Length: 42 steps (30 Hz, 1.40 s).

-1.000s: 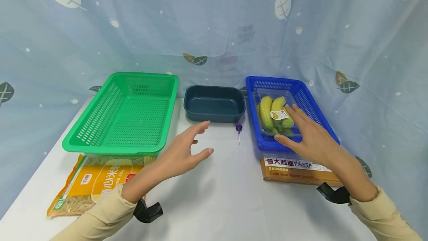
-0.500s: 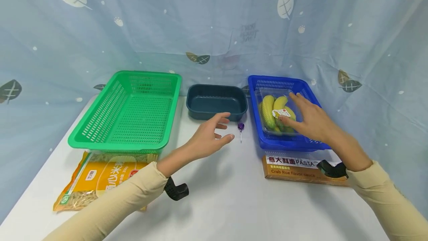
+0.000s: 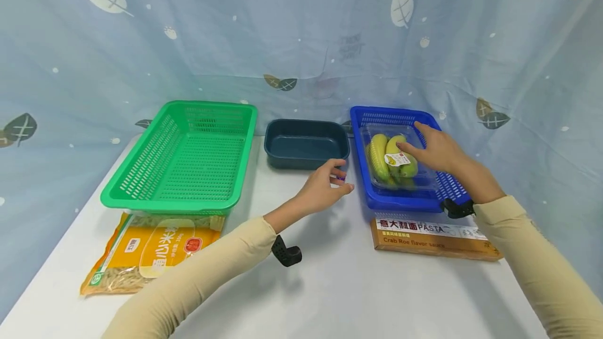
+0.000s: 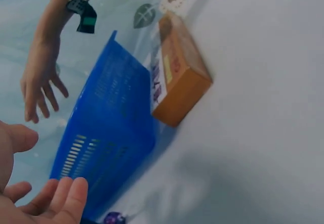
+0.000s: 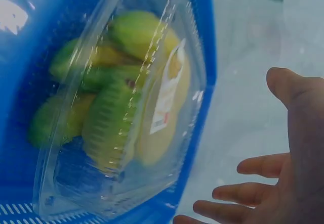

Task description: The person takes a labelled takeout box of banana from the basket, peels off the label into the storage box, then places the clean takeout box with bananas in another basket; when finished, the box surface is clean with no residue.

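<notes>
Above a white worktop [image 3: 348, 292], a person's left hand [image 3: 324, 187], thumb and fingers apart, has a purple lollipop [image 4: 115, 218] partly hidden behind it at two o'clock, while the right hand [image 3: 440, 151], also spread, hovers above a blue basket [image 3: 400, 202], where a clear box of yellow-green fruit [image 3: 397, 158] lies at that hand's nine o'clock.

A green basket [image 3: 200, 166] stands just behind an orange packet [image 3: 153, 247]
</notes>
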### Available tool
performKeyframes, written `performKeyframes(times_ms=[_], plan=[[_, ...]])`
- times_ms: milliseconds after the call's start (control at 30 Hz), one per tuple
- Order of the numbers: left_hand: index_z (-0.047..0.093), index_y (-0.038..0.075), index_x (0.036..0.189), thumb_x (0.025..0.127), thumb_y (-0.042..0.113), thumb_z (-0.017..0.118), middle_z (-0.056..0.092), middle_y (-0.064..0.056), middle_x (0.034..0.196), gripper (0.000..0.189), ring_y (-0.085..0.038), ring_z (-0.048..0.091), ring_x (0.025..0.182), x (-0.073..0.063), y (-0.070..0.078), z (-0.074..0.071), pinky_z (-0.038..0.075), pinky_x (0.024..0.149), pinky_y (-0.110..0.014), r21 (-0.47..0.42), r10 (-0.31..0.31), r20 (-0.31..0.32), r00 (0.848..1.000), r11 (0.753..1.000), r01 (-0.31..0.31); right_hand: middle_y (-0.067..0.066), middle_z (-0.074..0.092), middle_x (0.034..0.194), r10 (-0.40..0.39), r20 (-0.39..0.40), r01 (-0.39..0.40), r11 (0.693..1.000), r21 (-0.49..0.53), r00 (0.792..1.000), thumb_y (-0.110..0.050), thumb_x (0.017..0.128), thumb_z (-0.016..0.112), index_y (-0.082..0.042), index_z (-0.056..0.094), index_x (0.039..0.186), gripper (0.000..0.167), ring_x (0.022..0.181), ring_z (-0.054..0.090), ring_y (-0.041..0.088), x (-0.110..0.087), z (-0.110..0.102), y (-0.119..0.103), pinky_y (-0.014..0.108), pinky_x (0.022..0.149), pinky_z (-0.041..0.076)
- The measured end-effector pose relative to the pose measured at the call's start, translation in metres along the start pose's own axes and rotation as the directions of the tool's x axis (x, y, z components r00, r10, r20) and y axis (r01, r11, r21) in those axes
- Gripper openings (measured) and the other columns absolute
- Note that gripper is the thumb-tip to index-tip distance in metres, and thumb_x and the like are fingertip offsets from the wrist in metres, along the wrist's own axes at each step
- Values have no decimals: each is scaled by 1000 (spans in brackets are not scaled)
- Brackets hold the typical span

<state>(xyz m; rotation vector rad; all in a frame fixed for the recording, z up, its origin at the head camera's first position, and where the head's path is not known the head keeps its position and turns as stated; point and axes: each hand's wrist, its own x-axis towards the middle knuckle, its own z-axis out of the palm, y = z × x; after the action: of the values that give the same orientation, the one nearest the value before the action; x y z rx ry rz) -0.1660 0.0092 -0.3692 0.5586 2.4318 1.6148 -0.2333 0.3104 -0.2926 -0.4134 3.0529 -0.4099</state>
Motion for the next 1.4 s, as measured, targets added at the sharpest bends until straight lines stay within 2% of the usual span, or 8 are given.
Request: performKeyframes(times_ms=[200, 400, 600, 767, 900, 1000, 1200, 1400], plan=[[45, 12, 147, 92, 23, 74, 63, -4, 123, 63, -16, 65, 106, 15, 0, 11, 55, 85, -31, -97, -83, -34, 996, 992, 79, 39, 26, 152, 63, 35, -64, 998, 24, 997, -65, 97, 45, 13, 21, 152, 99, 136, 28, 57, 21, 5, 15, 67, 109, 25], [42, 11, 150, 91, 26, 76, 62, -6, 122, 69, -17, 68, 97, 25, 3, 27, 57, 75, -32, -166, -128, -12, 992, 978, 124, 41, 24, 151, 130, 69, -134, 989, 66, 989, -67, 97, 43, 15, 20, 151, 101, 137, 23, 59, 37, 10, 29, 69, 108, 23], [45, 9, 148, 90, 17, 77, 61, -11, 118, 67, -36, 69, 94, 33, 8, 37, 59, 71, -34, -300, -176, -46, 983, 941, 155, 42, 24, 151, 183, 94, -192, 976, 100, 979, -68, 97, 40, 18, 17, 150, 103, 137, 22, 58, 51, 10, 36, 67, 109, 23], [49, 6, 144, 86, 4, 79, 59, -19, 121, 65, -28, 69, 84, 37, 11, 44, 60, 67, -34, -415, -231, -84, 969, 893, 177, 42, 24, 150, 217, 131, -234, 964, 129, 967, -63, 100, 41, 19, 18, 149, 98, 135, 27, 58, 58, 14, 43, 66, 107, 30], [47, 5, 145, 84, -3, 78, 58, -23, 119, 69, -20, 66, 71, 40, 10, 51, 60, 67, -39, -440, -224, -82, 971, 882, 167, 42, 16, 153, 270, 227, -316, 928, 198, 936, -64, 99, 41, 18, 9, 151, 102, 134, 28, 58, 60, 16, 52, 64, 95, 44], [45, 4, 147, 83, -7, 77, 57, -23, 115, 72, -20, 64, 65, 40, 8, 55, 60, 71, -47, -451, -217, -75, 973, 878, 162, 41, 9, 154, 296, 290, -366, 902, 228, 910, -64, 99, 40, 16, 2, 152, 103, 135, 25, 59, 64, 22, 59, 62, 90, 49], [46, 5, 146, 81, -8, 78, 57, -21, 113, 73, -21, 65, 65, 41, 7, 57, 58, 73, -51, -474, -219, -77, 973, 867, 158, 40, 7, 155, 291, 317, -377, 890, 256, 903, -60, 101, 41, 13, 1, 153, 98, 134, 28, 57, 69, 29, 71, 62, 90, 49], [48, 7, 145, 82, -8, 77, 58, -20, 110, 71, -20, 64, 67, 42, 6, 54, 58, 73, -51, -488, -224, -90, 970, 859, 153, 38, 15, 155, 295, 345, -413, 842, 348, 891, -50, 102, 47, 10, 2, 155, 91, 130, 41, 52, 79, 31, 76, 54, 83, 55]])
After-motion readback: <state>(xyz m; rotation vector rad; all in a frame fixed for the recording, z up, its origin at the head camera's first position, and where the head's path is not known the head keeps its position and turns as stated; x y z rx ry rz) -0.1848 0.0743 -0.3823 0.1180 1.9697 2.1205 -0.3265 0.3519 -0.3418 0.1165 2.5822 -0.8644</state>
